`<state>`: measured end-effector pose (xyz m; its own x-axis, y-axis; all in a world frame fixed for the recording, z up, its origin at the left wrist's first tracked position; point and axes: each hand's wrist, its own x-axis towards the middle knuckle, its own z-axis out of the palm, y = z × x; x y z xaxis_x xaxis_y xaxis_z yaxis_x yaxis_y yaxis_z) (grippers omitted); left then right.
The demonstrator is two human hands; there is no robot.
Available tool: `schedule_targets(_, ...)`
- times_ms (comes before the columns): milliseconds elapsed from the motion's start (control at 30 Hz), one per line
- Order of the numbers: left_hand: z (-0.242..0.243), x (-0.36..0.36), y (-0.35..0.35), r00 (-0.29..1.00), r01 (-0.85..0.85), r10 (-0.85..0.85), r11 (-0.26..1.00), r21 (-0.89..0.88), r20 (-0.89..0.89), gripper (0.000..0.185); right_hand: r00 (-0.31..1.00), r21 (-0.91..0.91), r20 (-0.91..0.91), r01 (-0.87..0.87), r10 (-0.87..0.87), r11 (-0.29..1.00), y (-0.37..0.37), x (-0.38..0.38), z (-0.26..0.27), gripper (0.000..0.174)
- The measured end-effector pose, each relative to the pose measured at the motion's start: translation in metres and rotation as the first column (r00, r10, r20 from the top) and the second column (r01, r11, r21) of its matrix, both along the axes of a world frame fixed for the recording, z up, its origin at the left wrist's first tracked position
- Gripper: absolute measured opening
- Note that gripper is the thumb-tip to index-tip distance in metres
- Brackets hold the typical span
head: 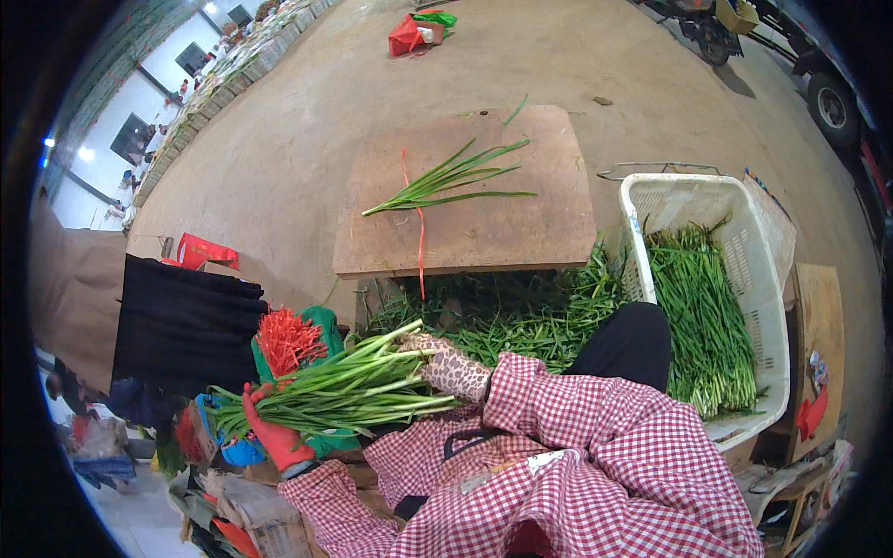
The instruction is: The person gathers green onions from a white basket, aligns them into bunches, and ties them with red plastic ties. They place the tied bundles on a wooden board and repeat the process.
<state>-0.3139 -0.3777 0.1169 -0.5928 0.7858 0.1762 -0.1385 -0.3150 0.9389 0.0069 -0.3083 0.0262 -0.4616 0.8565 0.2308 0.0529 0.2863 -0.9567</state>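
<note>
Across my lap lies a loose bunch of long green leafy stalks (pixel 349 390), chive-like, its pale stem ends pointing right. My left hand (pixel 275 429), in a red glove, holds the leafy end. At the stem end is my right hand (pixel 425 349), in a leopard-print covering; its fingers are largely hidden by the stalks it holds. Ahead, a smaller bunch of stalks (pixel 432 185) rests on a wooden board (pixel 474 240), across a red tie strip (pixel 421 244). A bundle of red strips (pixel 289 342) stands beyond my left hand.
At right, a white plastic crate (pixel 771 349) holds many green stalks (pixel 698 314). Loose greens (pixel 516 335) lie under the board's near edge. A co-worker's dark-clothed leg (pixel 188 328) is at left. Red bags (pixel 411 35) sit on the floor ahead; a vehicle wheel (pixel 831 108) shows far right.
</note>
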Motion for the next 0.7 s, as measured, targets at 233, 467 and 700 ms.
schedule_targets(233, 0.004, 0.012, -0.023, 0.96, -0.243, 0.225, 0.965, -0.101, -0.165, 0.044, 0.509, -0.295, 0.801, -0.123, 0.315, 0.948, 0.037, 0.119, -0.004, 0.032)
schedule_targets(467, -0.022, -0.028, -0.022, 0.981, -0.193, 0.191, 0.972, -0.137, -0.027, 0.037, 0.947, -0.188, 0.041, -0.307, 0.32, 0.933, -0.003, 0.08, -0.007, 0.084)
schedule_targets(700, -0.017, -0.019, -0.023, 0.952, -0.226, 0.186, 0.963, -0.149, -0.244, 0.03, 0.643, 0.288, 0.757, -0.49, 0.118, 0.823, 0.015, 0.038, 0.001, 0.054)
